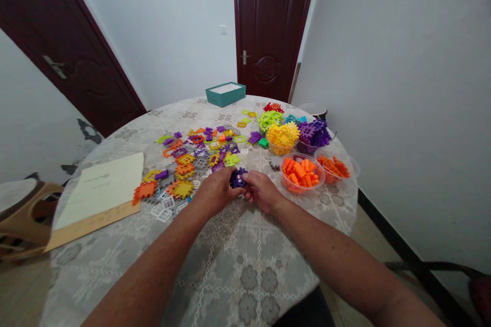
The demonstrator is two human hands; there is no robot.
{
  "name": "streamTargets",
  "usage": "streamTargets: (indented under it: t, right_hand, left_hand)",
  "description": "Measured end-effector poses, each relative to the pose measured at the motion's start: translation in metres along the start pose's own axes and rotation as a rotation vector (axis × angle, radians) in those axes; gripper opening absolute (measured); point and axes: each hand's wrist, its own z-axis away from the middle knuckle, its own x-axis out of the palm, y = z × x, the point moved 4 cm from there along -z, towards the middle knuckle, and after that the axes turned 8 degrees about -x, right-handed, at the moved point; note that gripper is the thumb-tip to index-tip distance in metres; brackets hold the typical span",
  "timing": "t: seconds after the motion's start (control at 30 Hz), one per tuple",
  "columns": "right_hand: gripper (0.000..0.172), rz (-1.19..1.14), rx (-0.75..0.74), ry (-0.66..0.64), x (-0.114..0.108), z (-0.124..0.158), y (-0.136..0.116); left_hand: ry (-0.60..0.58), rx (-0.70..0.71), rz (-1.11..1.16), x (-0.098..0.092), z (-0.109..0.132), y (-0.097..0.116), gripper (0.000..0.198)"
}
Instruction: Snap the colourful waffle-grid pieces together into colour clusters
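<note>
Between my two hands is a dark purple toothed building piece (238, 179) with a whitish window-like grid in its middle. My left hand (218, 188) grips its left side, fingers curled round the edge. On the other side, my right hand (262, 190) pinches it with the thumb on the near face. To the left of my hands lies a loose spread of flat toothed pieces, among them a yellow piece (183, 189), an orange piece (146, 190) and white window frames (168, 201). A lime-green piece (231, 159) lies just beyond my left hand.
On the right stand a tub of orange pieces (301, 173), a second orange tub (334, 167), a yellow heap (283, 135) and a purple heap (314, 133). A teal box (226, 95) sits at the far edge. Paper on a board (99, 189) lies left on the round table.
</note>
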Motion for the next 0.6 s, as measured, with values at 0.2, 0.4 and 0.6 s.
streamTargets:
  t: [0.2, 0.4, 0.6]
  right_hand:
    - [0.043, 0.039, 0.003, -0.037, -0.006, -0.003, 0.003]
    - [0.046, 0.21, -0.096, -0.053, -0.011, -0.005, 0.011]
    - [0.056, 0.21, -0.166, 0.04, -0.011, -0.005, 0.004]
  left_hand:
    - [-0.06, 0.058, 0.055, -0.003, -0.008, 0.0, 0.037]
    - [-0.078, 0.091, 0.055, 0.0, -0.014, 0.0, 0.028]
    - [-0.1, 0.089, -0.019, -0.009, -0.029, 0.013, 0.029]
